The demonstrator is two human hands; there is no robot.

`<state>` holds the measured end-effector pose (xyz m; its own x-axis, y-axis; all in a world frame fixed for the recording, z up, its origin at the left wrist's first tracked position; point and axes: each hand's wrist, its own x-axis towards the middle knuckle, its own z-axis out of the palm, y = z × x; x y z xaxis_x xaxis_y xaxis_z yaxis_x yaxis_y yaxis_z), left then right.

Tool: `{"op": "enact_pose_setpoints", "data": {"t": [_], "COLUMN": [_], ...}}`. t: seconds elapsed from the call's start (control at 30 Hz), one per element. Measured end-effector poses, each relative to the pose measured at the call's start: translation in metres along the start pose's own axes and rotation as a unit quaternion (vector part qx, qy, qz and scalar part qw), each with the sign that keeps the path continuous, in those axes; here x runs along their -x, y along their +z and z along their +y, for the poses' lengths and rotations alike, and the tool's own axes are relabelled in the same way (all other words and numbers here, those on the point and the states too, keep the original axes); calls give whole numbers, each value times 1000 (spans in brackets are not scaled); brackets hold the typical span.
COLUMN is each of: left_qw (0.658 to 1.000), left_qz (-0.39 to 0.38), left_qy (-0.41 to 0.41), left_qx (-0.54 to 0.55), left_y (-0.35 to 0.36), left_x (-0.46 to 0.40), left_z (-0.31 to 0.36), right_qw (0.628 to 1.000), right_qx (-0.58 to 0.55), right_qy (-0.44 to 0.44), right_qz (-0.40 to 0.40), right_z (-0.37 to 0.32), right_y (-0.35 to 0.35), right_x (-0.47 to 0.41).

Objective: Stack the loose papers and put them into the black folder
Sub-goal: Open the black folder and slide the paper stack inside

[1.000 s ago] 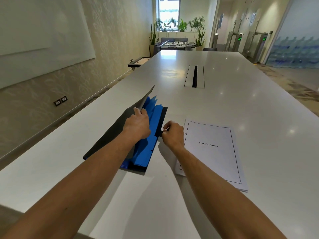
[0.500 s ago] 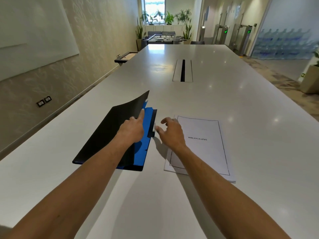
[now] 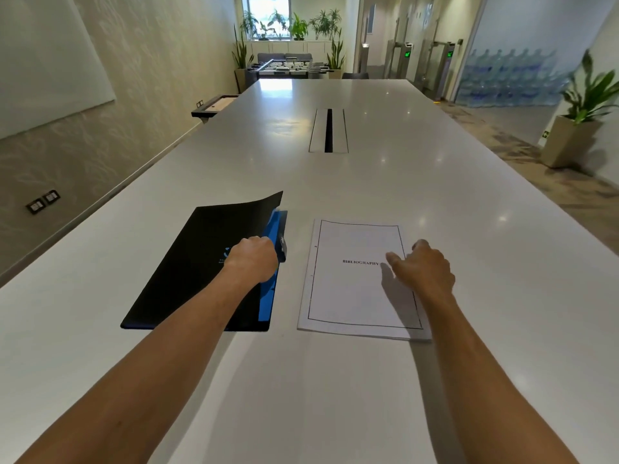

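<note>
Left hand curls over the black folder, lifting its cover edge; right hand hovers loosely spread, empty, above the papers. Next, probably: grip that stack.

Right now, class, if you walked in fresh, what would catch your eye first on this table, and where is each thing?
The black folder lies at the near left of the long white table, its cover bent up at the far corner over blue dividers, with the left hand on it. Beside it to the right sits a neat stack of papers headed BIBLIOGRAPHY, with the right hand open over its right edge.
</note>
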<state>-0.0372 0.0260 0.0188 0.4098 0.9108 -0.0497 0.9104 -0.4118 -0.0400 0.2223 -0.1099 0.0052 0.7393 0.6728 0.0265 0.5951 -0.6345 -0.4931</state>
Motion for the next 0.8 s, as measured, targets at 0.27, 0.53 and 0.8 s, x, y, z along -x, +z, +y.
{"op": "enact_pose_setpoints", "data": {"t": [0.27,0.53,0.8], "left_qw": [999,1000,999], "left_qz": [-32,-20,-26], "left_qy": [-3,14,13], "left_qx": [2,-11,-32], "left_y": [2,0,-1], "left_x": [-11,-11,-11], "left_z": [17,30,31], "right_qw": [999,999,996], "right_qx": [36,-8,-53], "right_qy": [-2,12,33], "right_qz": [-38,-47,-58], "right_z": [-5,-6,-6], "right_y": [-2,-7,-9], "right_x": [1,-2,-8]}}
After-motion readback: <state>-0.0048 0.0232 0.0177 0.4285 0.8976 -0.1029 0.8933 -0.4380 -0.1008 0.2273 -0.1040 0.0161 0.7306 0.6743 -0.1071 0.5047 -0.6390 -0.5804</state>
